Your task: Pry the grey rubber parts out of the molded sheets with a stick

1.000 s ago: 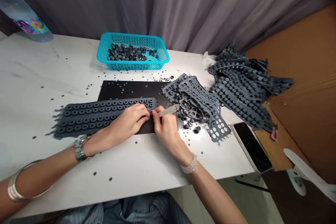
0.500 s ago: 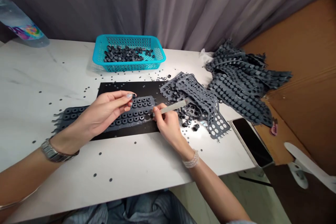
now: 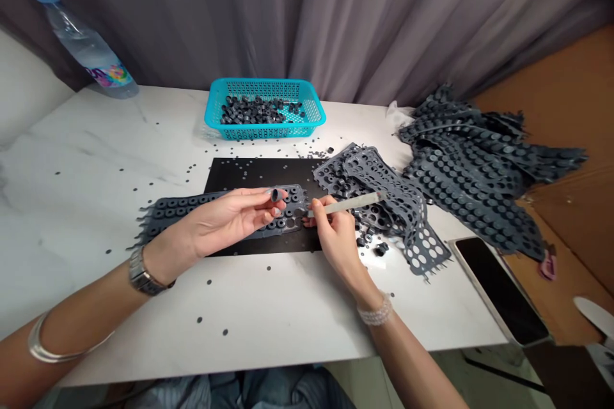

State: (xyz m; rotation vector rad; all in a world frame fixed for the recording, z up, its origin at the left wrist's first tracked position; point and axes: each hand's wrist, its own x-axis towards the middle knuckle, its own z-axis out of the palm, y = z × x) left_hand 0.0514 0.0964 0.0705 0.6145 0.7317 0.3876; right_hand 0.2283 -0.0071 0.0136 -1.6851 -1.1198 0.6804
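Between the thumb and fingers of my left hand is a small dark rubber bushing, held just above a grey moulded rubber sheet. The sheet carries rows of round ring-shaped parts and lies partly across a black mat. At its right end, a few spots show no ring. My right hand is closed around a flat pale stick-like tool; its long end points right, and its near tip is by the sheet's right edge.
A turquoise basket holds many dark bushings. Punched-out sheets and loose bushings lie right of the mat, with a heap of unpunched sheets beyond. A phone rests near the front edge; a water bottle stands back left.
The camera view has shifted, so everything sits further right. My left hand has turned more palm-up with the bushing at its fingertips. My right hand keeps the pale tool.
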